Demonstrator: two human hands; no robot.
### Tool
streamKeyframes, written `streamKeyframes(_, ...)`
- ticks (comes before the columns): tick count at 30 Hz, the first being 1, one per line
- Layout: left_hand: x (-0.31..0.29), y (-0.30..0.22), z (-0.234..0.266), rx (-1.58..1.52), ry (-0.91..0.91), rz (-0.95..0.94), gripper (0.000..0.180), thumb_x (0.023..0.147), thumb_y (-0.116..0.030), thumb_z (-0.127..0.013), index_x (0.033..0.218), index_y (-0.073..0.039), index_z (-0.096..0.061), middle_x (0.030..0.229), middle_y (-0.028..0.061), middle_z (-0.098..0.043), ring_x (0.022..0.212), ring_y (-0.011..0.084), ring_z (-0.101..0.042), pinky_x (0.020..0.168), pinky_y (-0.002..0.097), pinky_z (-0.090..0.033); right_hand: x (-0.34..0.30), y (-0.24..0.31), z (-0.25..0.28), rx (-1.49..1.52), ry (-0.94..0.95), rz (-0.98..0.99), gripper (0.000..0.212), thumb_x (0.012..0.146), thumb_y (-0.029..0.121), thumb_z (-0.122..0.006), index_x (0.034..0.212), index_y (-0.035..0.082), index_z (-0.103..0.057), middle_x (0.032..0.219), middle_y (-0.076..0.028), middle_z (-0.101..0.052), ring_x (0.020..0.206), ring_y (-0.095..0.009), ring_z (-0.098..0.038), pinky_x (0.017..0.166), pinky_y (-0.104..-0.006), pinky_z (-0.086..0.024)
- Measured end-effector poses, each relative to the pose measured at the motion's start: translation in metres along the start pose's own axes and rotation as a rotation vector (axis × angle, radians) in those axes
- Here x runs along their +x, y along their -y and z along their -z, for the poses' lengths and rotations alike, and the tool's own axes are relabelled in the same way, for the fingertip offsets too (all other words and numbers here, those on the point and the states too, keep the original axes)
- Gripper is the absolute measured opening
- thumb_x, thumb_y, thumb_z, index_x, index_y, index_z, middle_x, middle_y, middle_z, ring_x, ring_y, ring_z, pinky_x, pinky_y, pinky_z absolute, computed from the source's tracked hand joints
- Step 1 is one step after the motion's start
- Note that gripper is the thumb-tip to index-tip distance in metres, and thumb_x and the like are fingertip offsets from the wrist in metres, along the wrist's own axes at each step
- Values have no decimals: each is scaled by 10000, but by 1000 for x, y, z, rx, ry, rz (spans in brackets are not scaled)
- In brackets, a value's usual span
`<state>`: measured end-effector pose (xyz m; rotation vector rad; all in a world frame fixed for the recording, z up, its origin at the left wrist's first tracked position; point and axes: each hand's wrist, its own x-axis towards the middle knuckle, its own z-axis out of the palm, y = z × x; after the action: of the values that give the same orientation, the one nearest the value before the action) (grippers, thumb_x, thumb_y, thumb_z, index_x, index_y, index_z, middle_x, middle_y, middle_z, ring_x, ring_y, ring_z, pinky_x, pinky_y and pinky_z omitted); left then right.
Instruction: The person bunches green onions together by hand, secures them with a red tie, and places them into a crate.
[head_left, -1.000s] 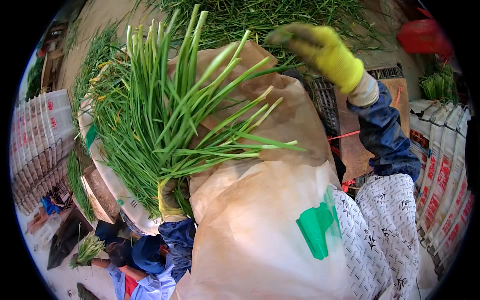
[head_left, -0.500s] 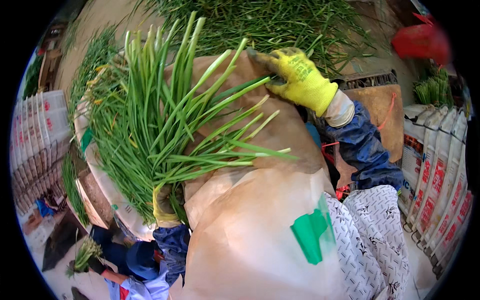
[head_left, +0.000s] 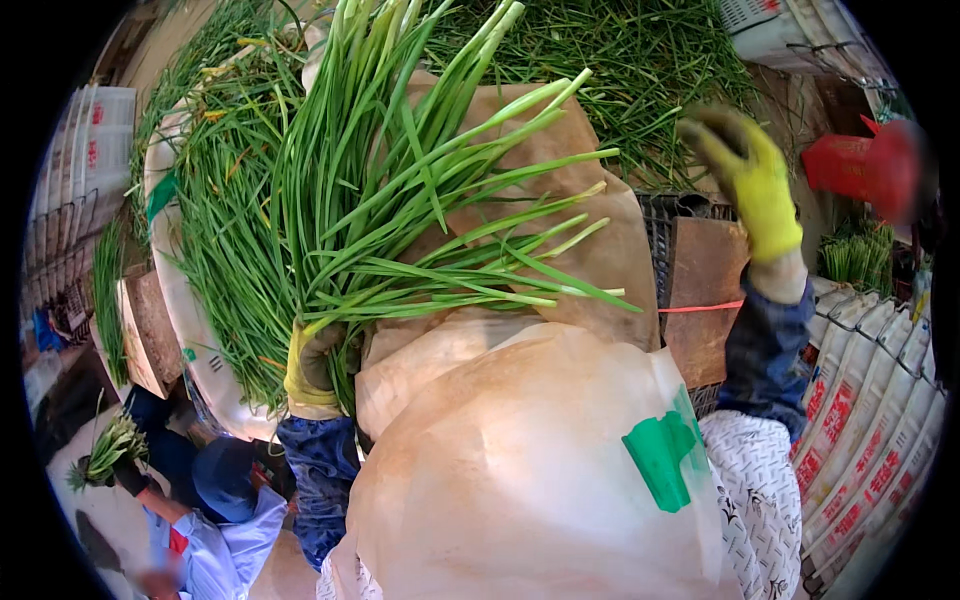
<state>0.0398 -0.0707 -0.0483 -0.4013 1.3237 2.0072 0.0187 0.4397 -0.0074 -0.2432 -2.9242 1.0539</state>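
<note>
My left hand (head_left: 313, 370), in a yellow glove with dark palm, is closed around the lower leafy part of a fanned bunch of garlic chives (head_left: 370, 200). The pale stem ends of that bunch point up and to the right, over a brown-stained sheet (head_left: 600, 235) across my lap. My right hand (head_left: 755, 190), also gloved in yellow, is raised at the right, apart from the bunch. Its fingers are spread and curved, with nothing between them. A heap of loose chives (head_left: 235, 160) lies left of the bunch, in a white-rimmed container (head_left: 165, 240).
More chives (head_left: 590, 80) are strewn at the far side. A brown board (head_left: 700, 280) with a red cord rests against a black crate at the right. Stacked white crates (head_left: 860, 440) stand farther right. At lower left, a co-worker (head_left: 225, 490) holds another bunch (head_left: 110, 450).
My right hand has moved right, away from the stem ends and the sheet, and its fingers have spread. My left hand keeps its grip on the bunch. The view has shifted.
</note>
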Motion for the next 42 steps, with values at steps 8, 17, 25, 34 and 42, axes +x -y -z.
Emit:
streamKeyframes(8,4,2,-35,-107,-158,-191,325,779,-121,-697,1057,-3,-575,840,103,-630,678,189,-606,563,271,-486,-43,67,-66,341,189,207,194,793,98,-753,940,-6,-679,833,-34,-677,657,-78,-574,613,-244,-473)
streamKeyframes(17,6,0,-36,-142,-111,-103,391,735,-32,-688,1110,14,-584,974,98,-663,858,213,-657,737,327,-557,-15,86,-54,719,334,-241,165,851,98,-628,940,-38,-656,824,-69,-668,674,-107,-594,615,-235,-462)
streamKeyframes(25,-2,-4,-27,81,-125,-49,380,708,-6,-705,1081,7,-634,969,49,-683,857,151,-629,787,295,-514,27,15,-13,468,-159,-256,226,867,227,-625,897,8,-670,722,-61,-645,584,-116,-568,533,-259,-445)
streamKeyframes(34,1,-10,-32,384,-215,19,459,674,-55,-795,1098,-1,-629,995,51,-687,863,141,-629,800,297,-517,144,133,-64,399,135,66,630,772,364,-763,1248,9,-553,1112,-149,-658,974,-209,-645,837,-315,-507)
streamKeyframes(42,-48,27,2,261,-468,-146,567,631,-43,-810,1133,-9,-548,995,74,-665,849,176,-638,734,316,-529,125,153,-60,1004,349,92,434,826,169,-691,1207,-7,-583,970,-78,-652,896,-140,-631,788,-267,-513)
